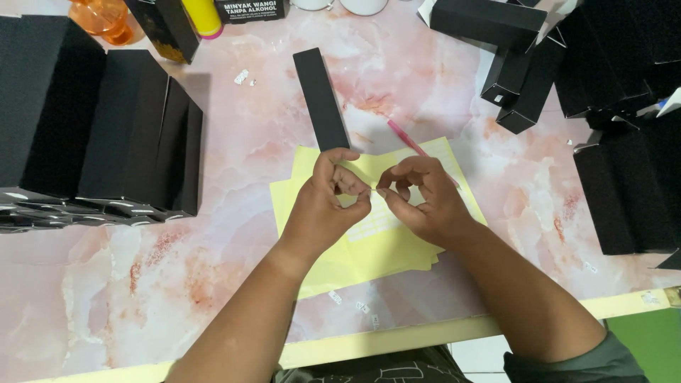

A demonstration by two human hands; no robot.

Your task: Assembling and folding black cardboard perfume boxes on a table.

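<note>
Both hands' fingers pinch maybe a sticker over yellow sheets, pink marble table.

Tabletop pale pink, marbled, white veins, rust-red blotches; front edge cream-yellow. Paper sheets light yellow, top one with faint white grid of small labels. Slim box matt black. Stacked boxes at left black, likewise boxes at right. Pen pink. Cup translucent orange. Bottle yellow, pink base. Floor green at lower right. Sleeve dark grey-green
</note>
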